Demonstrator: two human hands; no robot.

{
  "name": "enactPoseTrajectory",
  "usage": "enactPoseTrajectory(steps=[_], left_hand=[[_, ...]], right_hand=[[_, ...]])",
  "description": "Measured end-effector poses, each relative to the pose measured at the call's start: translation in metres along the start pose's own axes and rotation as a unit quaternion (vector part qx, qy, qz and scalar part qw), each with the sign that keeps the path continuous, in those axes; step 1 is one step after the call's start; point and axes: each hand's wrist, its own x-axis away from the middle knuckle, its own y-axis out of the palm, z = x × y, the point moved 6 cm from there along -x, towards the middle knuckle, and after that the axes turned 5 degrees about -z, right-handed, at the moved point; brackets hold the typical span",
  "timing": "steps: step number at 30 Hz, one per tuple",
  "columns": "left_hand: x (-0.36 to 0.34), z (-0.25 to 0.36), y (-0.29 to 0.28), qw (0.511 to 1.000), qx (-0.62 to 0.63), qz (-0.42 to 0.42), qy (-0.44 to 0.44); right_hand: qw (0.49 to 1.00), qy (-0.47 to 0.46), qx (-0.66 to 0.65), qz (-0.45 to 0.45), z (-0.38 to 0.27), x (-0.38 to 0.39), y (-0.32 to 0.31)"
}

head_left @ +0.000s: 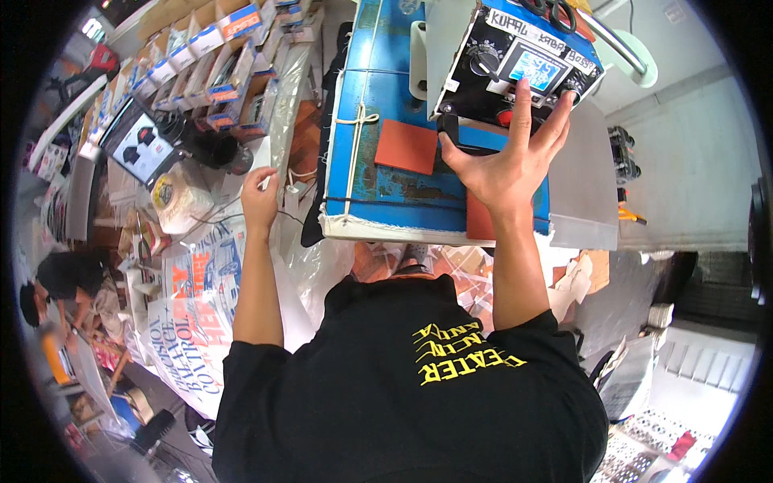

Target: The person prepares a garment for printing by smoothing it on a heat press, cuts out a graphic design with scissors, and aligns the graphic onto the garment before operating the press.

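My right hand (pixel 507 173) is spread over a black control panel (pixel 460 95) on a blue machine, index fingertip at its lit screen (pixel 538 68), another fingertip by the right-hand knob. A red button (pixel 505 118) lies below the screen. The blue bed (pixel 362 161) carries an orange-red pad (pixel 404 147); a similar pad (pixel 480 221) is partly hidden by my right forearm. My left hand (pixel 260 193) is off to the left of the bed, beside a thin cable, with curled fingers; whether they hold anything is unclear.
Cardboard boxes (pixel 233 80) line the upper left, with a laptop (pixel 137 145), black cylinder (pixel 213 149) and printed sheets (pixel 193 322) below. Another person (pixel 68 282) crouches at the far left. Scraps (pixel 576 274) cover the floor. A metal surface (pixel 584 185) borders the machine's right.
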Motion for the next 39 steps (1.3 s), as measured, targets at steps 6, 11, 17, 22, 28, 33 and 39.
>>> enactPoseTrajectory(steps=[6,11,17,22,28,33,39], left_hand=[[0.143,0.029,-0.066,0.990,-0.075,0.121,-0.003],[0.316,0.110,-0.061,0.963,-0.103,0.246,-0.037],[0.542,0.153,-0.006,0.885,-0.150,0.395,-0.196],[0.724,0.195,0.036,0.762,-0.202,0.536,-0.303],[0.958,0.224,0.076,0.472,-0.348,0.664,-0.463],[1.132,0.241,0.152,0.230,-0.279,0.605,-0.709],[1.157,0.238,0.182,0.243,-0.214,0.570,-0.755]], right_hand=[[0.999,-0.032,-0.029,0.015,-0.035,-0.003,0.003],[0.969,-0.099,-0.216,0.068,0.015,-0.011,0.000],[0.758,-0.187,-0.625,0.008,-0.118,0.018,-0.038],[0.532,-0.348,-0.705,-0.314,-0.260,0.149,-0.165],[0.139,-0.600,-0.680,-0.398,-0.302,0.400,-0.414],[-0.091,-0.735,-0.567,-0.361,-0.282,0.660,-0.549],[-0.082,-0.859,-0.492,-0.119,-0.243,0.851,-0.622]])
